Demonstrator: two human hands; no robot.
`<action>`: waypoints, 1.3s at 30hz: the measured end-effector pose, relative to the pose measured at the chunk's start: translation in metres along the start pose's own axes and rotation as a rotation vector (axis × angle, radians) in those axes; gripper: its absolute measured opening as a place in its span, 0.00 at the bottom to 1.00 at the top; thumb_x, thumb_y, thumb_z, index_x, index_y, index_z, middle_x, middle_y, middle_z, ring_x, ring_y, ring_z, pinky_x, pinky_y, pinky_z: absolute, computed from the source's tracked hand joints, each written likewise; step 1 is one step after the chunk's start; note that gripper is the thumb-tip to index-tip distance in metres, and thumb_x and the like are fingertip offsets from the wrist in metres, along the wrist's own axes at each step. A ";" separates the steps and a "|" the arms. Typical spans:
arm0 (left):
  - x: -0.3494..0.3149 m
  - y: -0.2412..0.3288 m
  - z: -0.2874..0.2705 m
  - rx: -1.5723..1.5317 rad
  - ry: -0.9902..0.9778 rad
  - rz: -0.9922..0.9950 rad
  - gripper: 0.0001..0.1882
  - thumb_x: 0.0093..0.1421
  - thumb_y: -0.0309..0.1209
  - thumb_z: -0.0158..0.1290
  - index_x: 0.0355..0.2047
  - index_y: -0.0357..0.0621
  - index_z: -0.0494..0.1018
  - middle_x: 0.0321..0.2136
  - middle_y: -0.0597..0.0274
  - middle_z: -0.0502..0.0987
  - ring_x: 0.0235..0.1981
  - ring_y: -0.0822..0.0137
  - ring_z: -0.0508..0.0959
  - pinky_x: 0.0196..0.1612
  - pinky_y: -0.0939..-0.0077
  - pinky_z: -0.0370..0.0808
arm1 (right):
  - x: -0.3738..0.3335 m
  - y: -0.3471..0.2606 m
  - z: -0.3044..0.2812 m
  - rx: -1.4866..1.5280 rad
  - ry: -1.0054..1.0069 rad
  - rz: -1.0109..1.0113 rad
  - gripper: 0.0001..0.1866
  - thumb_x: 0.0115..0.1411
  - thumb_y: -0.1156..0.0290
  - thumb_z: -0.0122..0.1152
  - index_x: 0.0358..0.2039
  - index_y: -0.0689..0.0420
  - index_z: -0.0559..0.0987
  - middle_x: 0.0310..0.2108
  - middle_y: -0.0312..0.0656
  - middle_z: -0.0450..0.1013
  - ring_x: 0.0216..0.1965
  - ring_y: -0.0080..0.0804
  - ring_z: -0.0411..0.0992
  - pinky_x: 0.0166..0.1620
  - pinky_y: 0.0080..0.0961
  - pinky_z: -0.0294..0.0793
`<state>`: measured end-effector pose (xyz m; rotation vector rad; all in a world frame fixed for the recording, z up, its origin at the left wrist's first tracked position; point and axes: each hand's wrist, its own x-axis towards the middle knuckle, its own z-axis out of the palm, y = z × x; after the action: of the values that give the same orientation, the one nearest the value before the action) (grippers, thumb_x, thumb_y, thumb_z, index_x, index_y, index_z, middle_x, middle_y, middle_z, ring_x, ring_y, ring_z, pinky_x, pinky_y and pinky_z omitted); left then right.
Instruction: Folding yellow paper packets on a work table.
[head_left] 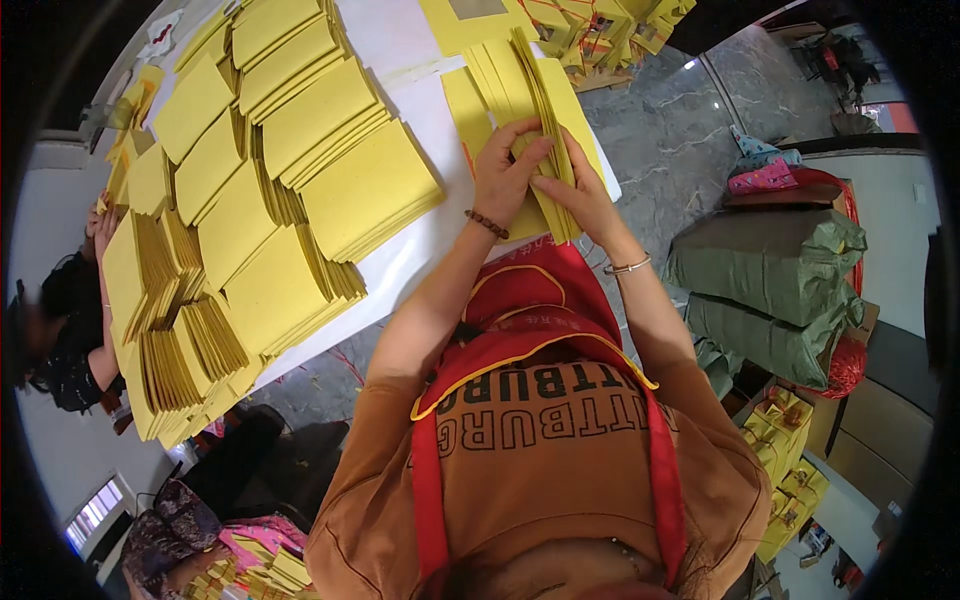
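Both hands are on the same bundle of yellow paper sheets [535,120], which stands on edge at the near side of the white table [420,240], fanned out a bit toward the top. The left hand [503,180] is curled around the left face of the bundle, fingers bent over the sheet edges, thumb side pressed in, so it's closed on the paper. The right hand [580,195] is pinching the same bundle from the other side, fingers closed on the sheets, touching the left hand's fingertips. There's a bead bracelet [487,224] on the left wrist and a thin metal bangle [628,266] on the right.

To the left, the table is covered with overlapping stacks of yellow sheets [270,190], well apart from the hands. Another person's arm [103,300] shows at the far left edge. Green sacks [770,290] sit on the floor to the right, with small yellow boxes [785,450] below them.
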<state>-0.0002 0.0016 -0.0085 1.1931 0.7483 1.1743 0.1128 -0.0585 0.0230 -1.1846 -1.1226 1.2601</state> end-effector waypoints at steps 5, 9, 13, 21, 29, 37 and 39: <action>0.000 0.001 -0.001 0.037 -0.009 0.023 0.16 0.54 0.33 0.56 0.41 0.37 0.72 0.36 0.59 0.74 0.37 0.71 0.73 0.42 0.79 0.69 | -0.001 -0.003 0.002 0.022 0.007 0.035 0.39 0.54 0.74 0.56 0.61 0.63 0.46 0.58 0.43 0.52 0.58 0.28 0.52 0.58 0.22 0.53; 0.001 -0.001 -0.001 0.034 -0.008 0.035 0.16 0.54 0.33 0.55 0.41 0.37 0.72 0.36 0.60 0.74 0.37 0.71 0.73 0.42 0.79 0.69 | -0.002 -0.003 -0.001 -0.074 0.023 0.018 0.37 0.56 0.73 0.54 0.61 0.63 0.46 0.59 0.43 0.51 0.59 0.28 0.51 0.59 0.22 0.51; 0.001 -0.001 -0.002 0.005 -0.013 -0.024 0.16 0.54 0.34 0.55 0.41 0.37 0.72 0.36 0.60 0.74 0.37 0.72 0.73 0.41 0.80 0.68 | -0.002 -0.004 -0.001 -0.002 0.028 0.055 0.34 0.58 0.70 0.49 0.62 0.62 0.46 0.59 0.42 0.51 0.60 0.28 0.49 0.60 0.22 0.48; 0.000 -0.001 -0.001 0.073 0.026 0.040 0.13 0.56 0.32 0.53 0.38 0.37 0.71 0.32 0.61 0.74 0.34 0.74 0.72 0.39 0.81 0.68 | -0.002 -0.004 -0.002 0.167 0.013 0.099 0.33 0.57 0.72 0.46 0.62 0.61 0.48 0.57 0.41 0.55 0.57 0.26 0.53 0.58 0.20 0.52; 0.000 -0.004 -0.005 0.013 0.011 -0.060 0.08 0.56 0.30 0.52 0.31 0.38 0.69 0.27 0.65 0.72 0.30 0.76 0.70 0.34 0.83 0.67 | -0.003 -0.004 0.000 0.020 0.041 0.072 0.33 0.56 0.74 0.50 0.61 0.60 0.50 0.54 0.40 0.58 0.54 0.25 0.57 0.55 0.19 0.56; -0.002 0.021 0.013 0.046 0.207 0.145 0.08 0.55 0.27 0.50 0.36 0.40 0.71 0.33 0.63 0.72 0.35 0.73 0.71 0.38 0.80 0.68 | -0.004 -0.004 0.002 0.053 0.038 0.076 0.33 0.56 0.74 0.50 0.61 0.62 0.49 0.55 0.41 0.58 0.54 0.26 0.57 0.55 0.20 0.56; -0.002 0.016 0.012 -0.031 0.286 0.187 0.10 0.55 0.26 0.49 0.39 0.40 0.72 0.34 0.62 0.72 0.36 0.71 0.72 0.40 0.79 0.68 | -0.003 -0.003 0.002 0.067 0.041 0.073 0.33 0.57 0.74 0.50 0.61 0.62 0.49 0.55 0.41 0.57 0.55 0.26 0.56 0.55 0.20 0.56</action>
<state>0.0053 -0.0043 0.0100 1.0994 0.8407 1.5283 0.1113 -0.0617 0.0267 -1.2055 -1.0080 1.3135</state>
